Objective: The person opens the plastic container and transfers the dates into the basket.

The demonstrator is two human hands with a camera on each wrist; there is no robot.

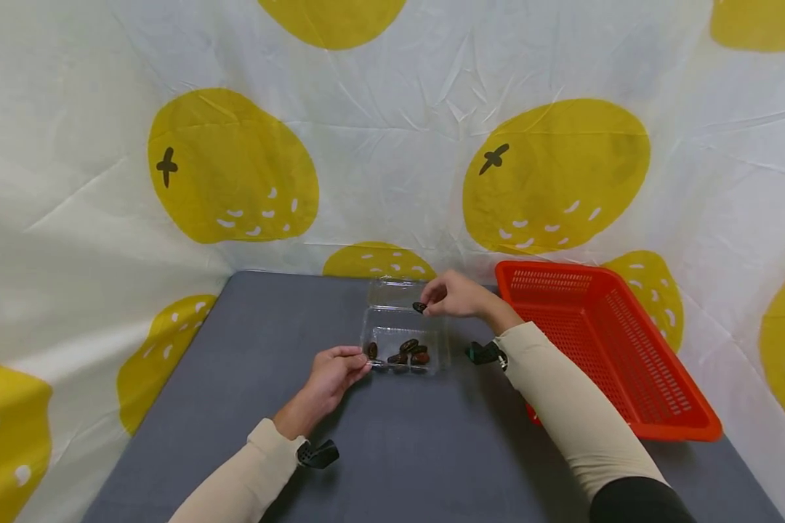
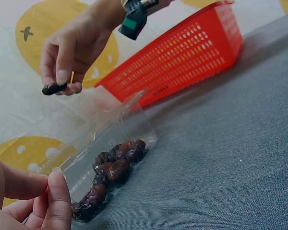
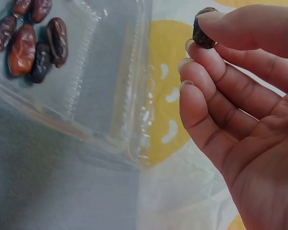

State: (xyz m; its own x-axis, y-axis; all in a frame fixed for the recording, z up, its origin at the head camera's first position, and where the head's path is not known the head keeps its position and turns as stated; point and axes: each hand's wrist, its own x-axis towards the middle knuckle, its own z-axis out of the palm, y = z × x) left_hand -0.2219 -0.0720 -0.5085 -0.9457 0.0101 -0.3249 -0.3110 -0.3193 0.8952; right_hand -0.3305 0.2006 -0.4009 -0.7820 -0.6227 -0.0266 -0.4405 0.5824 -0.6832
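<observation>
A clear plastic clamshell box lies on the table with its lid folded back toward the wall. Several brown, wrinkled dates are grouped along its near side. At the box's near left corner, my left hand pinches the rim between thumb and fingers. Above the far right part of the box, my right hand holds one dark date between thumb and index finger. Its other fingers are loosely bent in the right wrist view.
A red perforated plastic basket stands on the right of the grey table, under and beside my right forearm. Behind the table hangs a white cloth printed with yellow fruit. A dark device is strapped at each wrist.
</observation>
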